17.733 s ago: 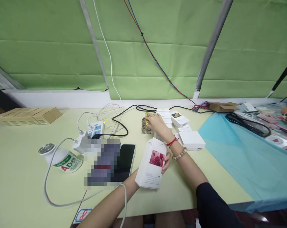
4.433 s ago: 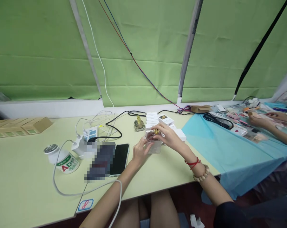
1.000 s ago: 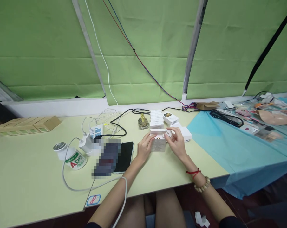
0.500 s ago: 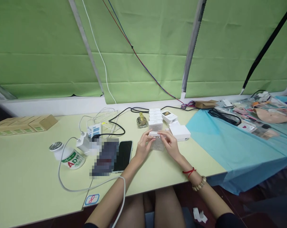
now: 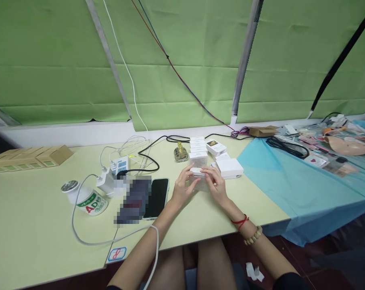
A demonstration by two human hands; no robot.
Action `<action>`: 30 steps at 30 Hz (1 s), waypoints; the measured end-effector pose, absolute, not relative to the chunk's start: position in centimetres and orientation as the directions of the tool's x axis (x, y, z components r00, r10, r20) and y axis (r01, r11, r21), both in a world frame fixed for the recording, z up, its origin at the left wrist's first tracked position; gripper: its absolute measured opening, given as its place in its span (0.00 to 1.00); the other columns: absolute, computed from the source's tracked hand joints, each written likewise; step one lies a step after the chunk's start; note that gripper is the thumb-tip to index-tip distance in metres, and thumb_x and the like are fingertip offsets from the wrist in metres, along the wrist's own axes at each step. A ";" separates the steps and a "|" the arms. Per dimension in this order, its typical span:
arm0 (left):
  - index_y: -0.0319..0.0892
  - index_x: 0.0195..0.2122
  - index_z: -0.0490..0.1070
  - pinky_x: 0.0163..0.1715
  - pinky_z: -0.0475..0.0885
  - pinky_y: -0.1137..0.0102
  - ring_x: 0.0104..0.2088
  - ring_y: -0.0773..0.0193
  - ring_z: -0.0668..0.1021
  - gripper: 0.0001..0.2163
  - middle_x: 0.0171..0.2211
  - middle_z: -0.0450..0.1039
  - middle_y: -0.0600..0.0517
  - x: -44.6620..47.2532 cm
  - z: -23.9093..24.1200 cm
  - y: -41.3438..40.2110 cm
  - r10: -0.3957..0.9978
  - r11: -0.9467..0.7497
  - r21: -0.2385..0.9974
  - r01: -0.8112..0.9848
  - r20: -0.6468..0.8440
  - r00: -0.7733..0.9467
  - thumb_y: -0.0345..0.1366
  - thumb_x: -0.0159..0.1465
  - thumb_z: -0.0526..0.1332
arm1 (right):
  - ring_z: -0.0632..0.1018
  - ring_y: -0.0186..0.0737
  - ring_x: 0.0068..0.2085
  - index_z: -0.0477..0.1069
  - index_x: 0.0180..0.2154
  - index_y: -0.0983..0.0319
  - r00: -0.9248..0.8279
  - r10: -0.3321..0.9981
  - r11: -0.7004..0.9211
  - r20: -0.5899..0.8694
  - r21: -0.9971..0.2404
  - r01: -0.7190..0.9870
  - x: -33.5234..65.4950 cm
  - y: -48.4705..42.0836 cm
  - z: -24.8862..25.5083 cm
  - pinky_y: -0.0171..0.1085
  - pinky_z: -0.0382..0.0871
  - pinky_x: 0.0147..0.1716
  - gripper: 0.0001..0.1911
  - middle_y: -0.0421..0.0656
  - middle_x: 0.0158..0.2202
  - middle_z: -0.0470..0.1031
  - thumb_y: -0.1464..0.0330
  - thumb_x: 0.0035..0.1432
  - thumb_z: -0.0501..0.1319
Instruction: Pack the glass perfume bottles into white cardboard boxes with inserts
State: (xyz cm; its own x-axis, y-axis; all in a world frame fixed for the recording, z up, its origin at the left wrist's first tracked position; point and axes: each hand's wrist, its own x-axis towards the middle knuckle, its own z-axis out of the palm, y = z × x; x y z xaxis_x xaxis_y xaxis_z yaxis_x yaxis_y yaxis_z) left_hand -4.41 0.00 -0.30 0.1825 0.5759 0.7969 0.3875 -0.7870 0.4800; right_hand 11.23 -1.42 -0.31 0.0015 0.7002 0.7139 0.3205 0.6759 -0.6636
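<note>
Between my two hands a small white box (image 5: 199,184) stands upright on the table, its top at fingertip height. My left hand (image 5: 183,184) grips its left side, thumb in front and fingers at the top edge. From the right, my right hand (image 5: 215,183) holds it the same way, fingers on the top. Directly behind stands a row of similar white boxes (image 5: 198,156). A box with a dark picture (image 5: 215,147) and a flat white box (image 5: 230,167) lie to the right of the row. Left of the row is a glass bottle with a gold top (image 5: 180,153).
Left of my arms lie a phone (image 5: 157,198), a white bottle (image 5: 90,200) and a power strip (image 5: 121,164) with chargers. A white cable (image 5: 115,240) loops over my left forearm. Brown boxes (image 5: 31,159) stand far left; a blue sheet (image 5: 270,177) covers the right side.
The box's top flap, slightly raised with a dark gap under it before, now lies flatter. My right fingers have pressed a little further over the top.
</note>
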 end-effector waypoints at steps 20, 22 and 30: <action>0.44 0.51 0.62 0.38 0.76 0.71 0.50 0.60 0.71 0.11 0.51 0.59 0.44 -3.7 -0.8 -0.4 0.583 -0.735 0.447 0.509 0.800 0.140 0.39 0.69 0.53 | 0.74 0.37 0.37 0.72 0.40 0.59 -0.039 0.732 0.651 0.680 -0.682 0.334 11.6 -0.8 -0.5 0.33 0.63 0.22 0.10 0.47 0.47 0.70 0.63 0.62 0.55; 0.43 0.46 0.66 0.39 0.76 0.71 0.49 0.61 0.71 0.08 0.49 0.60 0.45 -3.8 -0.8 -0.2 0.560 -0.749 0.422 0.512 0.816 0.147 0.38 0.69 0.53 | 0.72 0.33 0.31 0.73 0.39 0.59 -0.047 0.734 0.647 0.677 -0.677 0.351 11.7 -0.7 -0.9 0.32 0.59 0.18 0.09 0.47 0.48 0.69 0.62 0.60 0.57; 0.43 0.49 0.66 0.45 0.75 0.66 0.49 0.60 0.72 0.10 0.50 0.60 0.44 -3.7 -0.5 0.4 0.558 -0.720 0.373 0.585 0.812 0.169 0.35 0.69 0.51 | 0.73 0.38 0.31 0.53 0.59 0.60 -0.125 0.779 0.577 0.614 -0.626 0.524 12.0 -0.2 -2.5 0.39 0.70 0.30 0.32 0.51 0.53 0.65 0.62 0.56 0.62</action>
State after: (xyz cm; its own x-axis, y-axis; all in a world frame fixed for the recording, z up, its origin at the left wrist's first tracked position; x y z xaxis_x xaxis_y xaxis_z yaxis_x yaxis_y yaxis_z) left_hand -3.71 0.41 -0.55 0.1693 0.5584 0.8121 0.5848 -0.7202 0.3733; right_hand 12.00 -0.18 -2.50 -0.1246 0.7792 0.6143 0.5245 0.5772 -0.6259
